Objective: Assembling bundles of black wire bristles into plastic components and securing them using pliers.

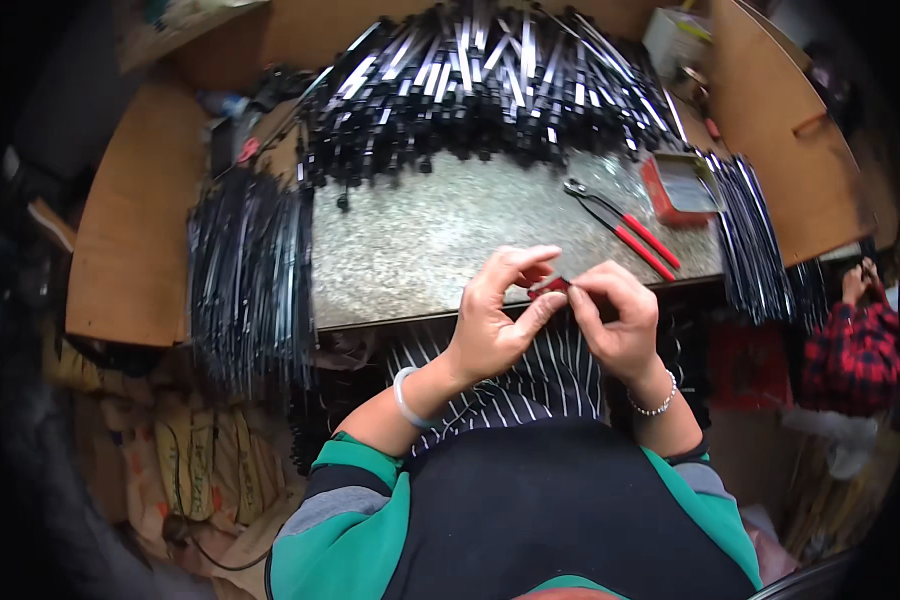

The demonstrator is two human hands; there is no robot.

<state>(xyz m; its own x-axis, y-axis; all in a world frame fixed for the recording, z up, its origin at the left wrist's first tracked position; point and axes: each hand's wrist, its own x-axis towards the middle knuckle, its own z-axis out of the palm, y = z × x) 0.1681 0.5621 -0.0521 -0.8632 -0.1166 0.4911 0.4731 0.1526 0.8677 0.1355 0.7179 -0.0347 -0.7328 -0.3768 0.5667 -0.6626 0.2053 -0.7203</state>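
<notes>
My left hand [498, 312] and my right hand [615, 320] meet at the near edge of a speckled grey worktop [420, 245]. Between their fingertips they pinch a small red piece [550, 287]. Both thumbs and forefingers close on it; its exact shape is hidden by the fingers. A pale bangle sits on my left wrist and a bead bracelet on my right. Red-handled pliers [630, 232] lie on the worktop just beyond my right hand.
A big heap of black and silver strips [480, 80] fills the back of the worktop. Bundles of thin black strips hang at the left [250, 280] and right [750, 235]. A red tray [680, 187] stands at the right. Another person in a red plaid sleeve [855, 350] is at the far right.
</notes>
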